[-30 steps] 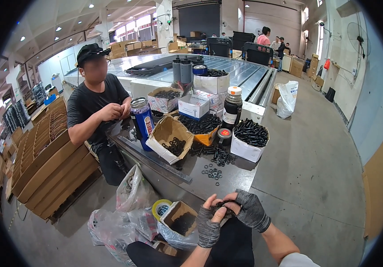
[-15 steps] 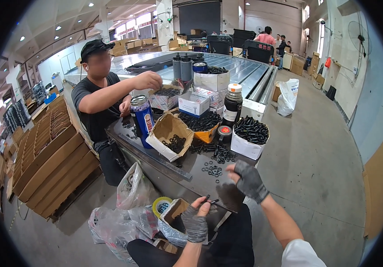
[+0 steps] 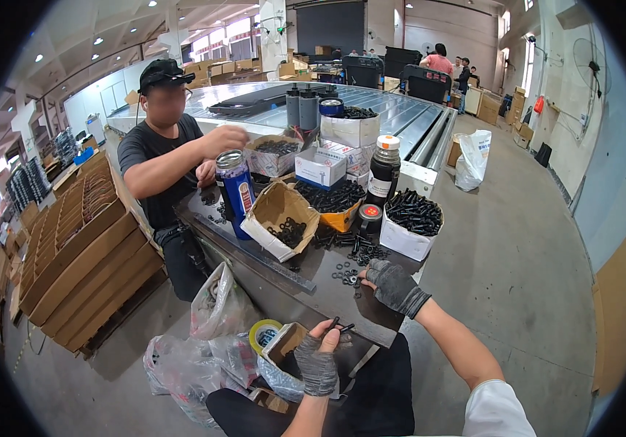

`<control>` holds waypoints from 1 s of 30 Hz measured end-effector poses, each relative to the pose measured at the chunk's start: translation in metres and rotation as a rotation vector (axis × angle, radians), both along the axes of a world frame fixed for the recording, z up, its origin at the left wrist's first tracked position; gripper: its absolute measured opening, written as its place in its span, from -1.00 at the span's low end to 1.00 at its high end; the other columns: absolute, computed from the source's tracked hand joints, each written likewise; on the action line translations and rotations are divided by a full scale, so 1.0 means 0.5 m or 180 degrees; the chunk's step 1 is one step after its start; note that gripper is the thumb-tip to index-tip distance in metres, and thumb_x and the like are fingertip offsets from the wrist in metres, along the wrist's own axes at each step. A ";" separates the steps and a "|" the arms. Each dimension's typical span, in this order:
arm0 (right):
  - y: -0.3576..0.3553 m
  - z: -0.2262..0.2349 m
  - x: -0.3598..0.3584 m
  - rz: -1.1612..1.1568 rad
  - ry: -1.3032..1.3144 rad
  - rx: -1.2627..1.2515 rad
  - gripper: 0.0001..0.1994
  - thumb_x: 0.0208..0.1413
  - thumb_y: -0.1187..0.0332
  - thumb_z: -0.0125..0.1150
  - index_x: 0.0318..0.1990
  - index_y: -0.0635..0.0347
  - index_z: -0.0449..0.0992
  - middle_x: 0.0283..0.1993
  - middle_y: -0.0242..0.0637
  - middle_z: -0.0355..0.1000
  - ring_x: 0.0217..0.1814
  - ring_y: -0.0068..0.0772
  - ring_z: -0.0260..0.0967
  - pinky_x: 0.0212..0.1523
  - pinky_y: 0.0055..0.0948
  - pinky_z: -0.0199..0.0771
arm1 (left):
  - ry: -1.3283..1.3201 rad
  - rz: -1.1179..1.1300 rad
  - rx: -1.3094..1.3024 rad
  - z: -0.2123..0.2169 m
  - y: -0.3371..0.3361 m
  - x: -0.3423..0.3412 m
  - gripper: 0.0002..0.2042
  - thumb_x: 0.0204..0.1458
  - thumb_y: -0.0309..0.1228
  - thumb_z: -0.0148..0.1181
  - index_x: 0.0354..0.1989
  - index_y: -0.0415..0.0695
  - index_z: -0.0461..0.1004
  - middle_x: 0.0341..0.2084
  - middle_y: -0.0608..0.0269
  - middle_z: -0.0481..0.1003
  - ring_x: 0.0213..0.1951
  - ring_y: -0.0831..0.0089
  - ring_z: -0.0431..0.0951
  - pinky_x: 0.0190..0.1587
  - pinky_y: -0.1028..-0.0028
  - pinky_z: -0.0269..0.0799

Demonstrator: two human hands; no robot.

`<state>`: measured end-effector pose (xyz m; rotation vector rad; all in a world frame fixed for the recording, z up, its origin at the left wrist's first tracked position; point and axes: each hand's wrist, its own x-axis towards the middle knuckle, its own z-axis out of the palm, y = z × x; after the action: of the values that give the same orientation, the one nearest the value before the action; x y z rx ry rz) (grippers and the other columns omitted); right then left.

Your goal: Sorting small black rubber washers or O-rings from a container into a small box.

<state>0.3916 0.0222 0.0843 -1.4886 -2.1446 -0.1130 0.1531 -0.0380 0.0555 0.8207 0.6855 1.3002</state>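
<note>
While my left hand [image 3: 318, 365] pinches black bolts [image 3: 348, 328], my right hand [image 3: 394, 286], apart at half past one, reaches loose rings [image 3: 348, 277] on the bench [image 3: 375, 317]; whether it grips one, I cannot tell. This seems the picking step, calling for a fine pinch.

A workshop or factory hall: high ceiling [image 3: 113, 30] with lamps [image 3: 38, 57], pillars [image 3: 273, 36], concrete floor [image 3: 502, 291], a wall fan [image 3: 590, 64], stacked cardboard trays [image 3: 98, 284], and a bench [image 3: 369, 317] crowded with boxes [image 3: 402, 245] of black bolts [image 3: 413, 212] and loose washers [image 3: 347, 275]. The dark panel [image 3: 329, 28] far back may be a shutter, though distance blurs it.
</note>
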 end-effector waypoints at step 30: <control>-0.124 0.091 -0.109 0.0259 0.4082 -0.2324 -0.65 0.24 0.16 0.19 -0.01 0.27 0.54 -0.28 -0.31 0.51 -0.21 -0.54 0.46 -0.30 -0.50 0.57 | -0.0450 0.0097 -0.0126 0.026 0.043 0.065 -0.73 0.20 -0.41 0.20 0.01 -0.29 0.49 -0.23 0.19 0.57 -0.21 0.50 0.53 -0.08 0.53 0.44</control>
<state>0.3369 -0.0397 0.1296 -1.1945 -1.1427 1.3786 0.1854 -0.0164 0.0684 0.6817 0.6112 1.3543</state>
